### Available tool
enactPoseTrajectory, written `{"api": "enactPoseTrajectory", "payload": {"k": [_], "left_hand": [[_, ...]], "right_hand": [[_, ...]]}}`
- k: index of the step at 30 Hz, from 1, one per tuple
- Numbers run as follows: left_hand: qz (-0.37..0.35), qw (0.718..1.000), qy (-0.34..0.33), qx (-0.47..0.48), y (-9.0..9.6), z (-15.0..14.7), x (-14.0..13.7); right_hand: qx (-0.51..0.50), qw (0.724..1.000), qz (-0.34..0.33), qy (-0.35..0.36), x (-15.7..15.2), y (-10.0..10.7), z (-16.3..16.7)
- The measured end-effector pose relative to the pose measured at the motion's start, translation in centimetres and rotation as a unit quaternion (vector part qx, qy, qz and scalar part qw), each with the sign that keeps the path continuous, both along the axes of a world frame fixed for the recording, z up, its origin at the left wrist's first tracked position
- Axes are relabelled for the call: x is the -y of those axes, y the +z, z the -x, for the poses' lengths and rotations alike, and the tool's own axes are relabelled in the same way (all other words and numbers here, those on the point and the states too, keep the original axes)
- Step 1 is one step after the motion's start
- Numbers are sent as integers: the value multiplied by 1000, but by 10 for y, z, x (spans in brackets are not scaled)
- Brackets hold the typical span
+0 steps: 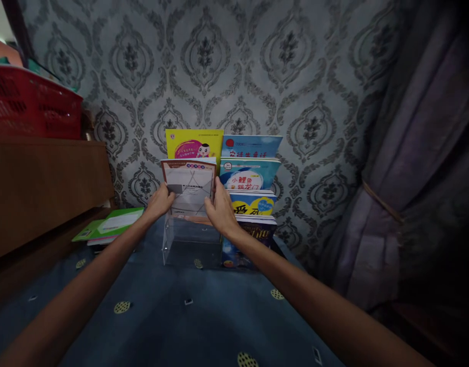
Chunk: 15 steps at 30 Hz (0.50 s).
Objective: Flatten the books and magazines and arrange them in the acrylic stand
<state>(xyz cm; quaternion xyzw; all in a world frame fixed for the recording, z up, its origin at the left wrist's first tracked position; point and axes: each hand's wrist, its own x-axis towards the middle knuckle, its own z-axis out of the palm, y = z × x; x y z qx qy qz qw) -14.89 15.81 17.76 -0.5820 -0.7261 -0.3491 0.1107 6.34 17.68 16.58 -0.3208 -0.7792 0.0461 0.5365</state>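
Between my two hands stands a book (190, 186) with a white cover and a brown border, upright at the clear acrylic rack (192, 250). My left hand (159, 202) grips its left edge, thumb on the cover. On the opposite edge, my right hand (221, 208) is closed with its thumb in front. Behind it rises a yellow book (194, 140) with a pink patch. Right of it, the rack's other column holds a light blue book (253, 148), a teal book (248, 173), a blue and yellow book (253, 204) and a dark blue book (253, 235).
Green-covered books (115, 223) lie stacked at the left on the dark blue patterned cloth (158, 316). A wooden cabinet (47, 188) bears a red basket (35, 104). Patterned wallpaper (204, 61) rises behind the rack, and a tied curtain (380, 219) hangs at the right.
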Motion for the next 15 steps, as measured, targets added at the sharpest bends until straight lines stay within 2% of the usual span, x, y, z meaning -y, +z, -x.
{"api": "enactPoseTrajectory", "payload": {"k": [6,15], "left_hand": [[-26,1000,13,-10,-1,-5,1],[-59,998,3,5,-5,-8,-2]], "right_hand": [[10,999,34,15,-2,-3,-6],[0,999,38,16,-7,-8,-3]]}}
